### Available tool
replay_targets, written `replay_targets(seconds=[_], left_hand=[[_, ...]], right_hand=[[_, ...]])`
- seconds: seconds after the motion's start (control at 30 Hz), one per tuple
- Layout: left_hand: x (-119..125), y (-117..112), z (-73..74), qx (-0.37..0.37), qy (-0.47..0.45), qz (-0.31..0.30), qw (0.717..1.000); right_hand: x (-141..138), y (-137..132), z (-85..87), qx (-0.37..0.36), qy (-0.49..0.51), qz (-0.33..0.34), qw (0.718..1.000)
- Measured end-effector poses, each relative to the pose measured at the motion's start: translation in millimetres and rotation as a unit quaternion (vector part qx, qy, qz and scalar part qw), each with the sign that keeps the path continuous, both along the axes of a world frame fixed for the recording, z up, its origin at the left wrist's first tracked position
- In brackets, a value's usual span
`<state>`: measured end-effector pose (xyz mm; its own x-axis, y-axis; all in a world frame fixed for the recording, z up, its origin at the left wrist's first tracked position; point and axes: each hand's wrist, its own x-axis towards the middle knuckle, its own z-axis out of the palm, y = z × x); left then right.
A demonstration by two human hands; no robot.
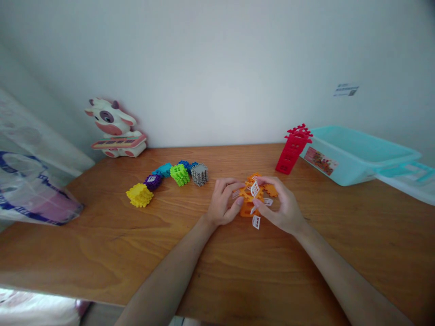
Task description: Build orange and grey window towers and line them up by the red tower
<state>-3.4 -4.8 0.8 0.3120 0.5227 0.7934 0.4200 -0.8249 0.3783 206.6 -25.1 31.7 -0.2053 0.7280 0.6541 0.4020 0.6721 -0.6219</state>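
Note:
An orange building-block structure (247,210) with toothed edges stands on the table between my hands. My left hand (222,202) grips its left side, fingers behind and thumb in front. With thumb and index finger, my right hand (281,206) holds a small white window piece (254,189) against the upper part of the structure. Another white window piece (256,222) lies just in front, and one more (268,202) is beside it under my right hand. Loose orange toothed pieces (271,190) lie behind, partly hidden by my right fingers.
A red block tower (292,149) leans near a light-blue plastic bin (343,163). Left of my hands lie stacks of grey (200,174), green (180,174), purple (152,182) and yellow blocks (139,195). A cow toy keyboard (117,131) and a plastic bag (34,194) are farther left.

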Motion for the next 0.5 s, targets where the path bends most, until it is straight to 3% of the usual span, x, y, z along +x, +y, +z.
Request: replay_targets(seconds=[0.5], left_hand=[[2.1, 1.9, 3.6, 0.012, -0.004, -0.014, 1.0]], right_hand=[[-0.1, 3.2, -4.1, -0.012, 0.023, -0.023, 0.999]])
